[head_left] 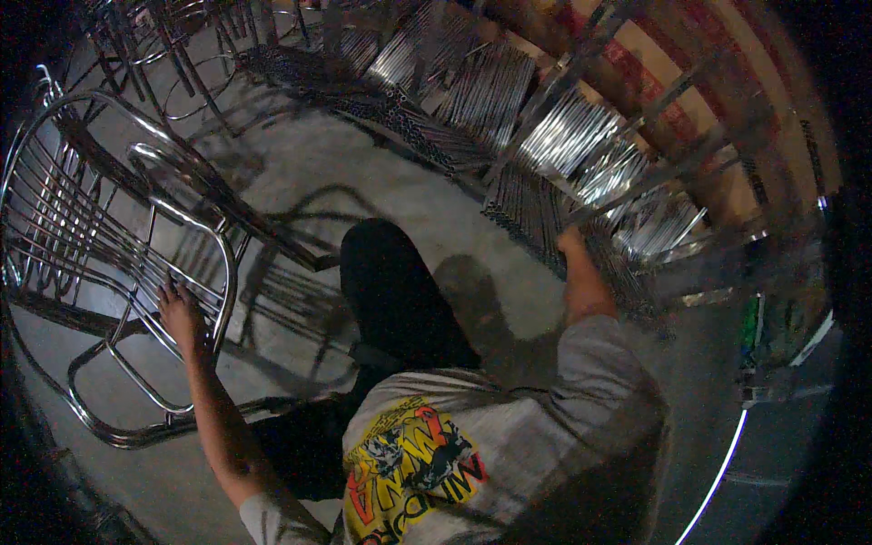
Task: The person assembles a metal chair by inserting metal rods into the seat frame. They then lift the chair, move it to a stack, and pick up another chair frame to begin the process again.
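Note:
A shiny metal chair frame (232, 263) with a fan of thin rods stands at the left. My left hand (184, 320) lies on its rods, the fingers stretched out and a little apart. Out to the right, my right hand (570, 243) reaches to the near edge of a rack (627, 195), beside a pile of dark metal tubes (527, 207). Its fingers are mostly hidden in the dim light, so what it touches or holds cannot be made out. Brighter metal rods (568, 136) lie in stacks just beyond that hand.
Several stool-like metal frames (182, 68) stand at the far left. Uprights and bars of the rack cross the right side, before brown and red boxes (699, 91). The concrete floor (304, 163) lies between the chair frame and the rack. My bent knee (386, 272) juts forward in the middle.

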Action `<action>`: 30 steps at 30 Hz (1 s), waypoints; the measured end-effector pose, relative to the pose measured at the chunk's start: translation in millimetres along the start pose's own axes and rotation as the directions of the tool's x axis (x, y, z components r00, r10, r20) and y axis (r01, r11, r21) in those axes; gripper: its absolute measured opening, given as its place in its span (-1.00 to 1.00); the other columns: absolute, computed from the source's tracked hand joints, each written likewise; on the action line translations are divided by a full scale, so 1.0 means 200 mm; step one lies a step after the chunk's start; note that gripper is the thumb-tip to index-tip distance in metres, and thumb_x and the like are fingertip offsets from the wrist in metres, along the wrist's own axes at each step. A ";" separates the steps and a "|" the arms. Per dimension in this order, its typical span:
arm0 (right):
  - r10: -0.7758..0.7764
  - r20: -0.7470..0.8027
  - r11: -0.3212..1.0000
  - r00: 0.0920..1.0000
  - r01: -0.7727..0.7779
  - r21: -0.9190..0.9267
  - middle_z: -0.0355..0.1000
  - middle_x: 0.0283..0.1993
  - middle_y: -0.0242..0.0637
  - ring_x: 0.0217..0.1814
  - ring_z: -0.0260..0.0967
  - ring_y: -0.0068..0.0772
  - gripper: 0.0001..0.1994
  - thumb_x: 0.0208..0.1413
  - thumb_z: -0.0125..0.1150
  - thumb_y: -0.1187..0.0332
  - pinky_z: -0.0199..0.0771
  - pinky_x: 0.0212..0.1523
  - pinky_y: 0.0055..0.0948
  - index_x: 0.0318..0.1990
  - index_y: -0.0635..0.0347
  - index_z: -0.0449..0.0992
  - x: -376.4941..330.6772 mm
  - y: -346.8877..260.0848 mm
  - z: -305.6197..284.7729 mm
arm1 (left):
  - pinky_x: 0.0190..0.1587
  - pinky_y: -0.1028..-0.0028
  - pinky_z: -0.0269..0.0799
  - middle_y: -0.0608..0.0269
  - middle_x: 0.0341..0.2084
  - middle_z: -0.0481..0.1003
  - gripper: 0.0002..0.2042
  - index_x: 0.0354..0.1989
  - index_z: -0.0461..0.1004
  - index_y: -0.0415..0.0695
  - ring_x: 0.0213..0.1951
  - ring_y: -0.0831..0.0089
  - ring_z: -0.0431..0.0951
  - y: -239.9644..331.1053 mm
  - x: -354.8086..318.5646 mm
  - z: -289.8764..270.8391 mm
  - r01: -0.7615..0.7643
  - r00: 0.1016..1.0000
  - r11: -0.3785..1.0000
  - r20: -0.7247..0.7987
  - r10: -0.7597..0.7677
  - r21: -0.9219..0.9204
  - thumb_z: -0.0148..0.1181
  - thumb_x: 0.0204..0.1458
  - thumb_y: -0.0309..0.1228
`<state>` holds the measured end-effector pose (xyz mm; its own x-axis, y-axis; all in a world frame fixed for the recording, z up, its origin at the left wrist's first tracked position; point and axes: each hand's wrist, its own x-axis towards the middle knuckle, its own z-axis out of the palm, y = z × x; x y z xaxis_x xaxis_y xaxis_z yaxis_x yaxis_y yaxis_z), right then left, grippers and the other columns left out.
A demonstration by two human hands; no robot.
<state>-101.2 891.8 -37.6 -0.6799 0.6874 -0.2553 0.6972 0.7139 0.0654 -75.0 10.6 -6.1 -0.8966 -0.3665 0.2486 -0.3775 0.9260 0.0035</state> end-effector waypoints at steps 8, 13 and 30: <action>0.007 0.037 0.980 0.999 -0.014 0.200 0.42 -0.05 0.23 -0.01 0.39 0.22 -0.55 0.11 0.08 0.11 0.39 -0.03 -0.02 -0.04 0.37 0.46 0.09 0.09 -0.02 | 0.25 0.05 0.09 -0.01 0.25 0.21 -0.58 0.27 0.22 -0.04 0.27 -0.06 0.17 -0.04 0.00 0.03 -0.176 0.981 0.981 -0.072 0.182 0.080 -0.23 0.27 -0.21; 0.031 -0.013 0.915 0.999 -0.023 0.403 0.40 -0.03 0.24 0.00 0.39 0.21 -0.54 0.13 0.07 0.11 0.38 -0.02 -0.04 -0.05 0.39 0.46 0.04 -0.01 -0.07 | 0.25 0.13 0.11 -0.14 0.20 0.26 -0.52 0.24 0.24 -0.16 0.25 -0.05 0.21 0.05 -0.01 -0.07 0.060 0.996 0.974 -0.044 -0.071 -0.219 -0.19 0.25 -0.15; -0.654 -0.676 0.177 0.340 0.937 0.301 0.52 -0.12 -0.11 -0.28 0.40 -0.28 -0.68 0.14 0.16 0.24 0.38 -0.14 -0.33 -0.02 0.22 0.50 -1.49 -0.85 -0.95 | 0.36 -0.03 -0.16 -0.03 0.25 0.19 -0.31 0.26 0.20 0.01 0.29 -0.07 0.13 0.75 -0.17 -1.36 -0.669 0.500 0.736 -0.794 0.346 -0.100 0.33 -0.12 -0.33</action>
<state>-59.5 591.1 211.4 -0.8408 -0.1424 0.5223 -0.4455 0.7300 -0.5182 -39.1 186.0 249.1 -0.3953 0.2091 0.8944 0.3450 0.9362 -0.0664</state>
